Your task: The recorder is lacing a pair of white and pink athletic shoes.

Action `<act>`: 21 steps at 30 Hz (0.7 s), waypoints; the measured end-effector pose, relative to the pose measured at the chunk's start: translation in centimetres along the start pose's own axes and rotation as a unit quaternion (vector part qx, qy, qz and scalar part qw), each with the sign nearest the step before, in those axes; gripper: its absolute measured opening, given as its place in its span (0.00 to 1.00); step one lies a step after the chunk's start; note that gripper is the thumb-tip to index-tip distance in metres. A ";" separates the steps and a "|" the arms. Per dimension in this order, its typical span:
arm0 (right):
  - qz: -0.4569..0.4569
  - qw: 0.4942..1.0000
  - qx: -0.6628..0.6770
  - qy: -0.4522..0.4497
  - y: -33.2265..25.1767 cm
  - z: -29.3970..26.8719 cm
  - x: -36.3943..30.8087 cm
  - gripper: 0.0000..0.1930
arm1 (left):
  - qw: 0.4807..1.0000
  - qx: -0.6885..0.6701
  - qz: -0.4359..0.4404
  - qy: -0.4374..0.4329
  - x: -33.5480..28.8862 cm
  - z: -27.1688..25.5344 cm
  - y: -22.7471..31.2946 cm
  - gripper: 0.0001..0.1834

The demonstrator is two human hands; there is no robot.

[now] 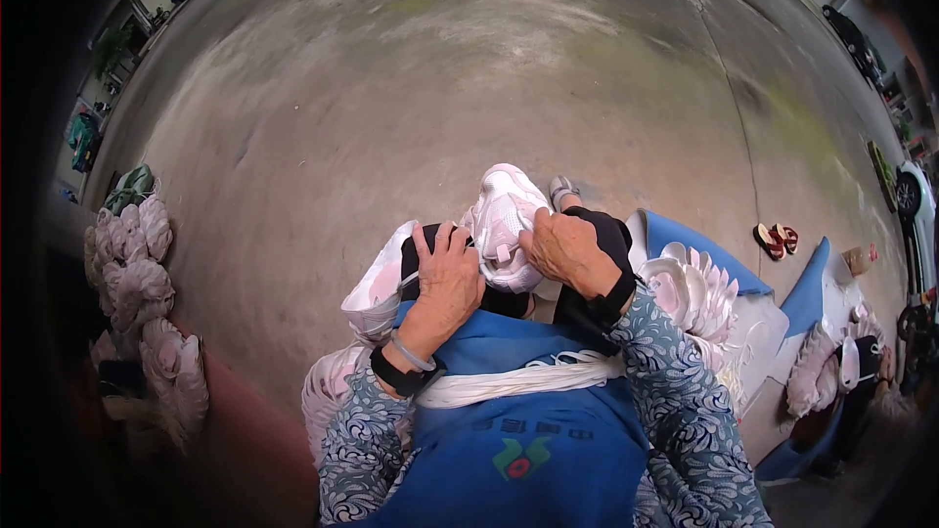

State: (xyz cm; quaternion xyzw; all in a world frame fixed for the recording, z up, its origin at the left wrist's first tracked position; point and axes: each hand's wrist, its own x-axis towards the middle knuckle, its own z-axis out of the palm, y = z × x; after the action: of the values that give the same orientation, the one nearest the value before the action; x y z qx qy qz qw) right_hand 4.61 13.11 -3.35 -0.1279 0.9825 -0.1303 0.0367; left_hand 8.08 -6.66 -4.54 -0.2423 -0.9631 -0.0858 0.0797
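A white and pink sneaker [504, 220] rests between my knees, toe pointing away from me. My right hand [572, 249] is closed at the sneaker's right side, thumb and fingers pinched against its upper by the lacing. On the left, my left hand [445, 279] has its fingers bent at the shoe's opening; what they grip is hidden. A thin pale strand shows beside that hand. Another white and pink shoe [377, 288] leans by my left thigh. Across my blue apron [528, 430] lies a bundle of white shoelaces [518, 381].
Bunches of pale shoes [137, 259] stand at the far left. More shoes [690, 288] are stacked by my right knee, near blue-edged sheets [709, 249]. Sandals [776, 241] lie on the concrete floor [440, 88]. At the right edge, another person sits beside shoes [814, 372].
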 end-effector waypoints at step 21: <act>-0.010 0.992 0.123 -0.033 1.8 2.7 -6.3 0.10 | 0.991 -0.116 0.040 0.049 0.1 1.0 2.5 0.07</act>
State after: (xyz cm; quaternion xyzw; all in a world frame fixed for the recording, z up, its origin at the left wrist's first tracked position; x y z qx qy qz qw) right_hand 10.57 15.75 -6.18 -0.1367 0.9559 -0.2465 0.0829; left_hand 9.10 -4.21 -5.22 -0.2835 -0.9312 -0.2054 0.1016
